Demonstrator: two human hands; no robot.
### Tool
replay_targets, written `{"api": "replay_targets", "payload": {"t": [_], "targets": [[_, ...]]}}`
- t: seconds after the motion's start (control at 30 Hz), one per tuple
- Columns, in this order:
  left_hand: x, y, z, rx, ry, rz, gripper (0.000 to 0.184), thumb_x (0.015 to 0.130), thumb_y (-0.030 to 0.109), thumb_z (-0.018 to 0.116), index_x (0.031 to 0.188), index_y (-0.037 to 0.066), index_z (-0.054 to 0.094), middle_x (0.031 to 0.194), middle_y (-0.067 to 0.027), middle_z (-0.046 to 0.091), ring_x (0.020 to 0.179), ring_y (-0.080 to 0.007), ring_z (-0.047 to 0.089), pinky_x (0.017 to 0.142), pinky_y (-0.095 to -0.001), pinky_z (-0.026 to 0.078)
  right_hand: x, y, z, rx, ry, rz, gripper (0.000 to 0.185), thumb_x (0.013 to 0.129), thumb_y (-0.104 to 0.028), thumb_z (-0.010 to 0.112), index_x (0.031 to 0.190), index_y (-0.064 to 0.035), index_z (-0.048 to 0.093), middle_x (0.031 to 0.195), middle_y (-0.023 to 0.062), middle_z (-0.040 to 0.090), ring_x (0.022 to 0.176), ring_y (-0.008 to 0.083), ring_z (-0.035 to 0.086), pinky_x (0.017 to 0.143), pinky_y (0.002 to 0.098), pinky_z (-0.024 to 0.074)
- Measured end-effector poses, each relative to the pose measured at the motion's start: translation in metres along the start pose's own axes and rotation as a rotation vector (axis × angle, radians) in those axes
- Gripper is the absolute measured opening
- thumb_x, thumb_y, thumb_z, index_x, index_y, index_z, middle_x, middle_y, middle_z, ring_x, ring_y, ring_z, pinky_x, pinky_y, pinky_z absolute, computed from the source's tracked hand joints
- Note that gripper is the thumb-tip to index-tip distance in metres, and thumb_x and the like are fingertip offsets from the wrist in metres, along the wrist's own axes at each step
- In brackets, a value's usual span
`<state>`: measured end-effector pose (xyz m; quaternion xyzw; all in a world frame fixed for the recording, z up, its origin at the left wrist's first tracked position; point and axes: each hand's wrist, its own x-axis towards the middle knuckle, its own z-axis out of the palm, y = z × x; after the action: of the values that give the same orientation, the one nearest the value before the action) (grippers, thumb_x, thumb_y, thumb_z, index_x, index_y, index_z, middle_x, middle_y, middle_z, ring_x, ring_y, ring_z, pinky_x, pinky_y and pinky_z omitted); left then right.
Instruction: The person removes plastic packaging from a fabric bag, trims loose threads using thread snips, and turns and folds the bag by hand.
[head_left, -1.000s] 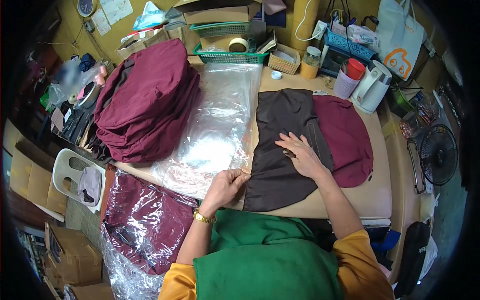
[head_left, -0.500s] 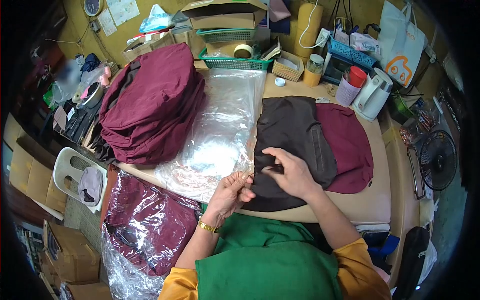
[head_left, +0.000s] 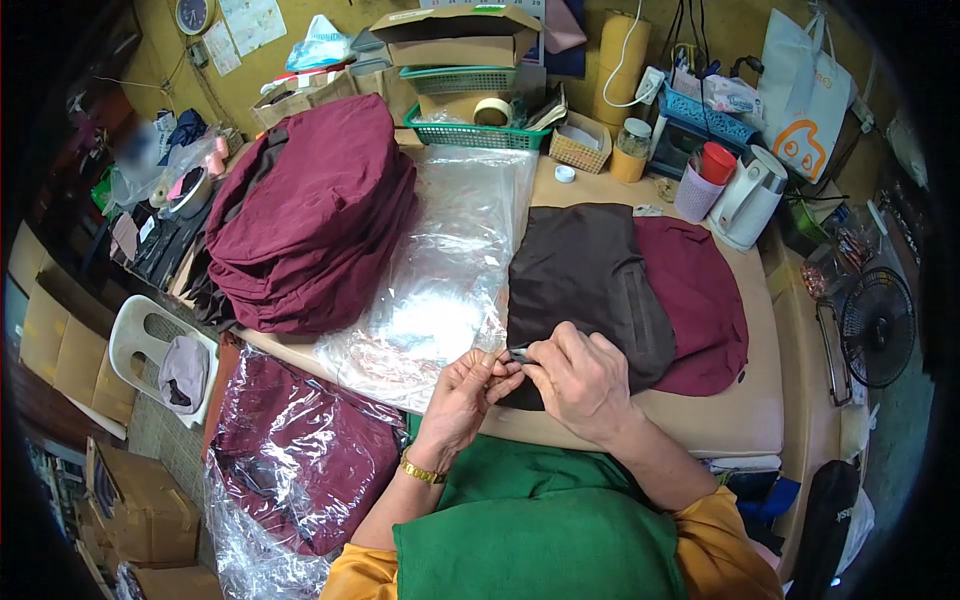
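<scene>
My left hand [head_left: 468,393] is closed in a pinch at the near left edge of a dark brown fabric piece [head_left: 570,260]; what its fingertips hold is too small to tell. Right beside it, my right hand [head_left: 582,385] is closed around a small dark thing with a pale, shiny edge [head_left: 519,355], whose kind I cannot make out. The fingertips of both hands nearly meet there. From under the brown fabric a maroon fabric piece [head_left: 695,300] sticks out to the right. Flat clear plastic bags [head_left: 450,240] lie just left of the brown piece.
A tall stack of maroon bags [head_left: 310,210] stands at the table's left. Below hangs a plastic-wrapped maroon item [head_left: 305,450], near a white chair [head_left: 150,335]. Along the back are a green basket [head_left: 480,135], a jar [head_left: 631,150], a red cup [head_left: 717,160] and a white kettle [head_left: 750,195].
My right hand has moved in to my left, and its spread fingers have closed around the small dark thing. My left hand stays nearly in place, still pinched.
</scene>
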<state>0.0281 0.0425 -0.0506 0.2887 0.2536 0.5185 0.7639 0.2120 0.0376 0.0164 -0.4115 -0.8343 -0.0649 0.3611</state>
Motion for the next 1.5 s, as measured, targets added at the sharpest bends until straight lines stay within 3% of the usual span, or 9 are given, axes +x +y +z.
{"api": "replay_targets", "payload": {"t": [0.57,0.73,0.83,0.93,1.03,1.13,1.17,1.3,1.5], "targets": [[-0.008,0.000,0.010,0.142,-0.045,0.034,0.023,0.105,0.016,0.049,0.090,0.000,0.057,0.106,-0.0088,0.063,0.105,-0.0190,0.065,0.098,-0.0336,0.055,0.003,0.002,0.009,-0.067,0.017,-0.074,0.016,0.074,-0.009,0.065,0.074,-0.0097,0.049,0.070,0.0048,0.044,0.057,0.0174,0.051,0.053,0.0339,0.0368],[-0.013,0.009,0.008,0.235,-0.008,0.012,0.027,0.105,0.022,0.049,0.090,0.000,0.057,0.095,-0.0123,0.069,0.088,-0.0185,0.071,0.081,-0.0294,0.060,0.006,0.036,0.035,0.289,0.068,0.452,0.036,0.080,-0.019,0.077,0.106,-0.0059,0.055,0.098,0.0118,0.057,0.085,0.0313,0.065,0.070,0.0412,0.0519],[-0.019,0.041,-0.025,0.685,0.324,0.163,0.043,0.107,0.036,0.042,0.082,0.005,0.056,0.069,-0.0055,0.065,0.051,-0.0081,0.055,0.045,-0.0219,0.041,-0.024,0.086,0.067,0.166,0.034,0.482,0.040,0.082,-0.022,0.077,0.111,-0.0054,0.054,0.095,0.0132,0.058,0.082,0.0305,0.061,0.072,0.0429,0.0499],[-0.025,0.075,-0.082,0.939,0.580,0.370,0.040,0.103,0.032,0.053,0.073,0.005,0.056,0.065,-0.0032,0.058,0.058,-0.0089,0.050,0.054,-0.0249,0.039,-0.033,0.101,0.071,0.160,-0.071,0.621,0.037,0.085,-0.022,0.075,0.112,-0.0063,0.054,0.087,0.0132,0.061,0.080,0.0334,0.063,0.072,0.0432,0.0499],[-0.021,0.080,-0.077,1.818,0.739,1.036,0.027,0.096,0.021,0.065,0.113,0.001,0.059,0.100,-0.0095,0.061,0.084,-0.0170,0.057,0.072,-0.0304,0.048,-0.033,0.105,0.079,0.134,-0.100,0.629,0.035,0.088,-0.020,0.070,0.114,-0.0068,0.052,0.095,0.0176,0.067,0.089,0.0382,0.066,0.075,0.0462,0.0508],[-0.015,0.057,-0.035,1.056,0.500,0.341,0.040,0.096,0.017,0.063,0.131,0.002,0.052,0.124,-0.0124,0.056,0.095,-0.0194,0.058,0.073,-0.0312,0.051,-0.033,0.102,0.085,0.071,-0.097,0.591,0.029,0.092,-0.019,0.066,0.114,-0.0079,0.051,0.098,0.0189,0.069,0.091,0.0395,0.067,0.074,0.0470,0.0506],[-0.004,0.029,-0.040,0.926,0.333,0.334,0.047,0.098,0.017,0.058,0.141,0.004,0.044,0.131,-0.0090,0.054,0.092,-0.0141,0.060,0.068,-0.0240,0.055,-0.032,0.102,0.085,0.071,-0.099,0.592,0.029,0.092,-0.019,0.066,0.114,-0.0079,0.051,0.098,0.0189,0.069,0.091,0.0395,0.067,0.074,0.0470,0.0506],[0.018,-0.034,0.004,1.404,0.091,0.170,0.066,0.091,0.030,0.071,0.139,-0.005,0.041,0.109,-0.0167,0.067,0.092,-0.0238,0.067,0.084,-0.0360,0.052,-0.030,0.103,0.076,0.119,-0.012,0.546,0.026,0.092,-0.020,0.066,0.112,-0.0083,0.054,0.090,0.0178,0.067,0.083,0.0381,0.066,0.070,0.0452,0.0503],[0.027,-0.024,0.002,1.231,0.010,0.101,0.043,0.092,0.024,0.070,0.120,-0.007,0.060,0.097,-0.0163,0.071,0.085,-0.0185,0.066,0.078,-0.0313,0.051,-0.020,0.066,0.059,0.633,-0.166,0.327,0.024,0.095,-0.014,0.059,0.115,-0.0014,0.061,0.091,0.0179,0.065,0.086,0.0348,0.065,0.074,0.0419,0.0486]]}}
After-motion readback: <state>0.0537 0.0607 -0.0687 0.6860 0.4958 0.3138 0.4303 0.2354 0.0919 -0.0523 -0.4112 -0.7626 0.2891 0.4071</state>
